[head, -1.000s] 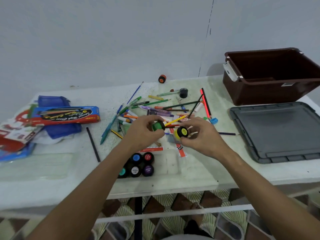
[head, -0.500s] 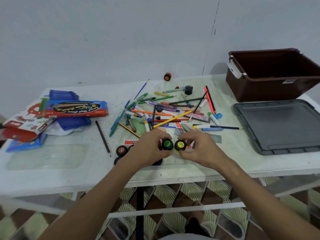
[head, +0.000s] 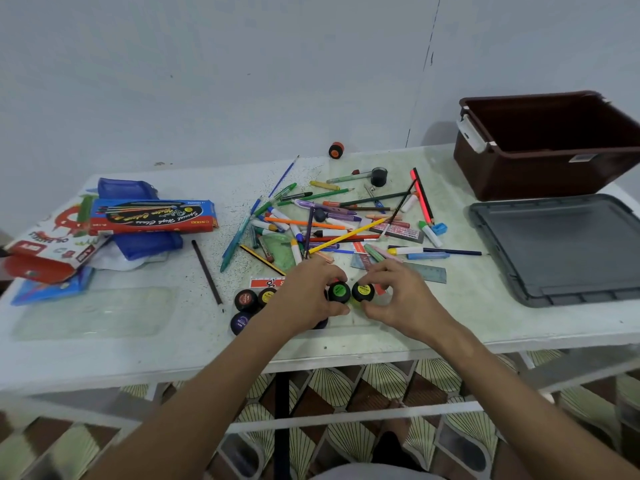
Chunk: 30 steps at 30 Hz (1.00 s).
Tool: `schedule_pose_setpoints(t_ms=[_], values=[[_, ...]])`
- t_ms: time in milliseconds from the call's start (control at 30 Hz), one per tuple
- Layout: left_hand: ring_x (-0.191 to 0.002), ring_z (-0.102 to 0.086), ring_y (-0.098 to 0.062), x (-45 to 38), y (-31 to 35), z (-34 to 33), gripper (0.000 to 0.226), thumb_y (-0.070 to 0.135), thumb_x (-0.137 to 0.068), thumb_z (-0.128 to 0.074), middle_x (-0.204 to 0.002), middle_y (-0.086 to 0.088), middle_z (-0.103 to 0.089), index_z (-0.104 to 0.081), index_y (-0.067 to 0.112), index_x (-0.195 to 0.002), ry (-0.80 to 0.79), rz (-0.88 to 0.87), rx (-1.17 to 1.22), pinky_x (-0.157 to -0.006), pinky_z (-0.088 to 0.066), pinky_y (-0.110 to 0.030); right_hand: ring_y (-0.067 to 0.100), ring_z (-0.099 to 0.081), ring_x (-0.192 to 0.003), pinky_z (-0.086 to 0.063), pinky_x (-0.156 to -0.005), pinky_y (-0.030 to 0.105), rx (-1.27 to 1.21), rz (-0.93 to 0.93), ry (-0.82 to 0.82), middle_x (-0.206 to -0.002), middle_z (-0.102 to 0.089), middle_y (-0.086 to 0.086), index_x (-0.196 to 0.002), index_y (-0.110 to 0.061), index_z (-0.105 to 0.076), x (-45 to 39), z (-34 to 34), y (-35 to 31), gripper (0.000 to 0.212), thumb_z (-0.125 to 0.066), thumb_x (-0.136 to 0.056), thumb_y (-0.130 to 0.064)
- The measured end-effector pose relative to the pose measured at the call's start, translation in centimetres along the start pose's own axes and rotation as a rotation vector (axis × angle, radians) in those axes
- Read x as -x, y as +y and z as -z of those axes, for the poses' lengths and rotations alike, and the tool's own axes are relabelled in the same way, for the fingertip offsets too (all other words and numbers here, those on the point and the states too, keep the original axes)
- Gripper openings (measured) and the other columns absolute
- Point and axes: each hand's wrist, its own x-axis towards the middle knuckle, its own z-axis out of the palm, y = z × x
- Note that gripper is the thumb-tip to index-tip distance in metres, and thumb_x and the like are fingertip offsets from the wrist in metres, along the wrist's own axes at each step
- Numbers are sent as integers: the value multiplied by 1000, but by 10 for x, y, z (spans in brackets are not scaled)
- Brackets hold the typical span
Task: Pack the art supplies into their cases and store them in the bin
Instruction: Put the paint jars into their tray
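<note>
Now both hands have come down from the pile to the near worktop point(head: 450, 341). The left hand point(head: 304, 299) holds the green paint pot point(head: 339, 292), the right hand point(head: 398, 299) the yellow paint pot point(head: 363, 291), joining the other pots point(head: 246, 301). The bin point(head: 540, 168) waits.

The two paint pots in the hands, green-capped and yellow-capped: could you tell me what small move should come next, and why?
Probably lower both into the clear tray and let go. The left hand holds the green-capped pot, the right hand the yellow-capped pot, side by side just above the tray, next to the other pots at its left.
</note>
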Motion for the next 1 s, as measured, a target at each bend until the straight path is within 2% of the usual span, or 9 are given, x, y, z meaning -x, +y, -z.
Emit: schedule_pose_setpoints(t_ms=[67,167,300,433,533,667,767,867,1000], values=[[-104,-55,-19,-2,1,1,62,43,-64,-86,-119,-2,-55,-64,22,-118,-13,17,14,-91,-47,-37,13,-53,-89,-45,-79,25,-19,-13,9,-109,-57,-4,-105,-19,-72,1,-1,2,36,-80,-70,-18],[-93,-53,-11,-2,-1,4,68,47,-60,-86,-115,3,-54,-63,21,-119,-21,25,33,-86,-47,-32,11,-52,-88,-40,-76,13,-43,-15,20,-107,-55,-4,-106,-20,-72,4,-1,4,38,-81,-69,-16],[-89,-53,-7,0,-5,11,62,50,-62,-84,-106,8,-54,-66,22,-115,-24,30,140,-78,-45,-25,-1,-52,-84,-37,-68,3,-105,-53,36,-103,-55,-12,-105,-23,-70,5,5,1,41,-84,-66,-23],[-85,-55,-1,-7,-12,24,38,42,-77,-76,-99,10,-59,-68,24,-110,42,21,233,-71,-42,-14,4,-55,-85,-39,-64,6,-150,-89,81,-102,-59,-10,-107,-26,-70,-7,14,4,42,-84,-67,-30],[-83,-59,-7,-23,-17,38,27,35,-81,-72,-96,3,-63,-67,23,-105,99,28,272,-70,-48,-19,6,-57,-85,-43,-66,9,-185,-97,121,-100,-63,-9,-107,-23,-70,-27,25,8,39,-84,-70,-28],[-90,-61,-12,-60,-26,52,27,37,-80,-74,-101,5,-64,-67,26,-103,155,49,284,-77,-50,-24,6,-61,-88,-53,-73,20,-191,-102,160,-101,-65,-9,-109,-22,-70,-64,45,18,40,-82,-71,-30],[-90,-61,-12,-95,-29,62,27,37,-80,-74,-101,7,-64,-66,26,-103,180,69,260,-76,-48,-23,8,-63,-85,-49,-69,13,-204,-112,188,-100,-67,-6,-111,-15,-69,-98,60,28,42,-81,-73,-24],[-90,-61,-12,-136,-33,72,37,39,-78,-76,-105,4,-62,-64,25,-109,215,117,261,-79,-49,-25,10,-60,-86,-42,-64,5,-178,-121,199,-103,-65,-4,-113,-16,-67,-134,71,39,43,-81,-73,-21],[-84,-60,-12,-193,-42,78,42,41,-77,-76,-104,3,-60,-62,24,-113,252,170,257,-72,-44,-21,14,-58,-88,-40,-66,11,-149,-152,186,-105,-62,-1,-115,-14,-66,-182,81,58,44,-79,-73,-17]])
